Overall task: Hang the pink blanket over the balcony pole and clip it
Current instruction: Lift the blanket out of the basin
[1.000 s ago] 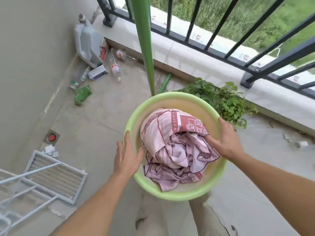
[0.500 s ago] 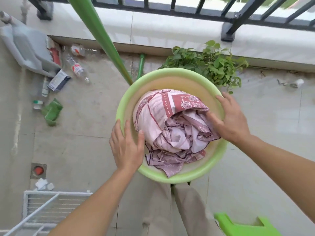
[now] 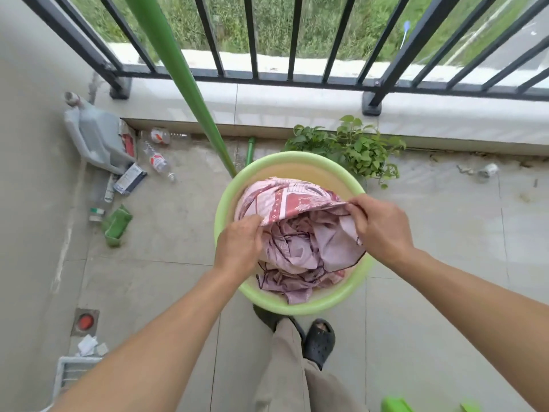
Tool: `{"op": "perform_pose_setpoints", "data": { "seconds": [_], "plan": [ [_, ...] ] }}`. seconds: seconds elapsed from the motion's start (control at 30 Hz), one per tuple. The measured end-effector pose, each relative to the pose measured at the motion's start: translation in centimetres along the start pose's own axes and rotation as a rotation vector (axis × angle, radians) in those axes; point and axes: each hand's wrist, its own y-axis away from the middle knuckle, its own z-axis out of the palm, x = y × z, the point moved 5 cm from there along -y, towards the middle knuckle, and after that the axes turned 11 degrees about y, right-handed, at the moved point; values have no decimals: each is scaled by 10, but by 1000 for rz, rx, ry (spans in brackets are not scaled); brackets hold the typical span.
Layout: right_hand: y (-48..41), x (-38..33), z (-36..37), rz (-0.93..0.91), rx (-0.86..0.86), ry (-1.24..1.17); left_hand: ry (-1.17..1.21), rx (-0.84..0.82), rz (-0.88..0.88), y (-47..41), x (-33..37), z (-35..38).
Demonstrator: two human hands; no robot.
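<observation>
Currently left hand (image 3: 237,245) and right hand (image 3: 381,230) pinch pink blanket (image 3: 297,212) heaped in green basin (image 3: 312,307); fingertips hidden in folds; green pole (image 3: 178,69) ends behind basin's far rim.

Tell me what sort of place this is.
Most likely a home balcony used for drying laundry: a black metal railing with grass beyond, a slanting green pole, and a round green plastic basin holding a pink patterned blanket.

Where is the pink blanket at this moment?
Head view, centre: the pink blanket lies bunched in the green basin, gripped by the left hand and right hand.
</observation>
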Motion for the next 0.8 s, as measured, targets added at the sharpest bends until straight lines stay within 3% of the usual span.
{"op": "perform_pose_setpoints", "data": {
  "seconds": [0.2,0.5,0.8],
  "plan": [
    [21,-36,-94,-99,67,-133,20,96,1,22,68,-63],
    [56,-97,-269,-174,181,-414,-99,111,60,72,162,-169],
    [76,-144,-398,-237,259,-646,34,166,2,109,205,-233]
  ]
}}
